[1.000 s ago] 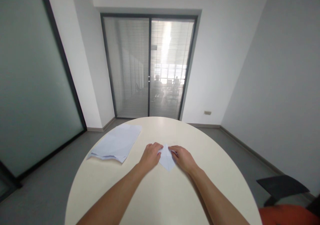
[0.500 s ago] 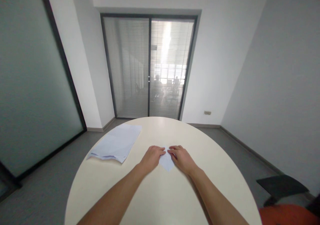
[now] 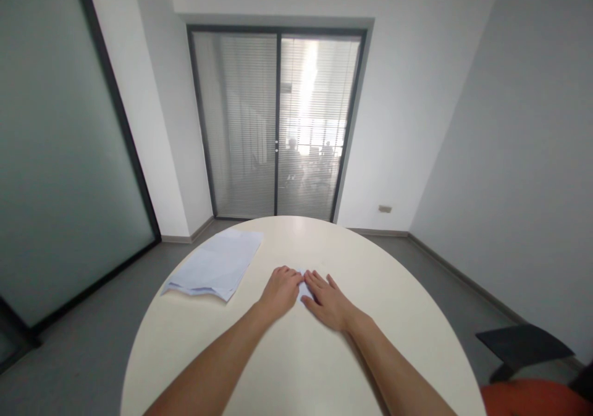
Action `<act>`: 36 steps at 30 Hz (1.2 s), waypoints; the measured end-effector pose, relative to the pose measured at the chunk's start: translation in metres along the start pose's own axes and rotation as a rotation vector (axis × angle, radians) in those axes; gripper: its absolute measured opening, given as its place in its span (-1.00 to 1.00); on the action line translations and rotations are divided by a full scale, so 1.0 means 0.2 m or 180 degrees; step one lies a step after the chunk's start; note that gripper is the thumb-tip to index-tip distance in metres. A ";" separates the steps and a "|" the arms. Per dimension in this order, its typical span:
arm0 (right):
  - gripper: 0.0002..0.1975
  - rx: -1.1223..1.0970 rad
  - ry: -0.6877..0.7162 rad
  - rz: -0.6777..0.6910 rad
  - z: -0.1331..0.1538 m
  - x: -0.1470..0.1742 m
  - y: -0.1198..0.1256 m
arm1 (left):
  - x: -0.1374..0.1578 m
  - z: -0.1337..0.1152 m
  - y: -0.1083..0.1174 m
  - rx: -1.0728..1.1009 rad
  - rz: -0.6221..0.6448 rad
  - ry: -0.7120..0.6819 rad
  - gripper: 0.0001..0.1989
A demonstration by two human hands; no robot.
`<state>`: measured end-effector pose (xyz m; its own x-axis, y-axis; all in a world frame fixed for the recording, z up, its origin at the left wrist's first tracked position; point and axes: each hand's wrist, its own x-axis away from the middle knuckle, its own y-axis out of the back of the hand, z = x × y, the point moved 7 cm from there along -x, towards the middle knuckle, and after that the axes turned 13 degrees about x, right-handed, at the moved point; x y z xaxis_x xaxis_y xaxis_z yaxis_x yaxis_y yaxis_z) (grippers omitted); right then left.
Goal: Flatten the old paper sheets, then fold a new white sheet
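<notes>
Paper (image 3: pixel 302 287) — on table (image 3: pixel 296 354), mid, under my hands, sliver showing | right hand (image 3: pixel 328 302) flat on it, fingers spread | left hand (image 3: pixel 280 289) at its left edge (fingers curled, loosely together) | long axis: cannot tell.

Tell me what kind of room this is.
Probably a small office meeting room: a round table, a frosted glass wall, and glass doors with blinds with people seated beyond. Both hands press on a folded paper, beside a stack of sheets.
</notes>
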<state>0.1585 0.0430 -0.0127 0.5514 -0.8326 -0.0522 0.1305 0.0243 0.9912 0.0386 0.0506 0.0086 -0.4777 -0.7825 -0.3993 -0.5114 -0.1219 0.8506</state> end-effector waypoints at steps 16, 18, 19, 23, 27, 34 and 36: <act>-0.24 -0.0186 -0.0031 -0.0059 -0.05 0.02 0.03 | 0.04 0.02 -0.01 0.0135 -0.0063 -0.0017 -0.64; -0.26 -0.0217 -0.0028 -0.0089 -0.06 0.02 0.04 | 0.03 0.02 -0.02 0.0101 -0.0034 0.0002 -0.65; -0.27 -0.0221 -0.0019 -0.0106 -0.06 0.02 0.04 | 0.03 0.02 -0.02 0.0080 -0.0033 0.0006 -0.65; -0.43 -0.0138 -0.0020 -0.0211 -0.08 0.02 0.09 | 0.03 0.03 -0.02 0.0011 -0.0065 0.0007 -0.66; -0.63 -0.0044 -0.0122 -0.0264 -0.13 0.02 0.12 | 0.03 0.02 -0.01 0.0033 -0.0090 0.0014 -0.64; -0.61 0.0094 0.0440 -0.0709 -0.03 0.03 0.16 | 0.04 0.04 -0.02 0.0062 -0.0072 0.0105 -0.62; -0.61 0.0078 0.0601 -0.0801 0.01 0.03 0.17 | 0.04 0.06 -0.03 0.0067 -0.0056 0.0179 -0.61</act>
<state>0.1639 0.0376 0.0212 0.6479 -0.6932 -0.3158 0.2636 -0.1849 0.9467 0.0300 0.0521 -0.0031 -0.4278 -0.8136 -0.3937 -0.5346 -0.1234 0.8360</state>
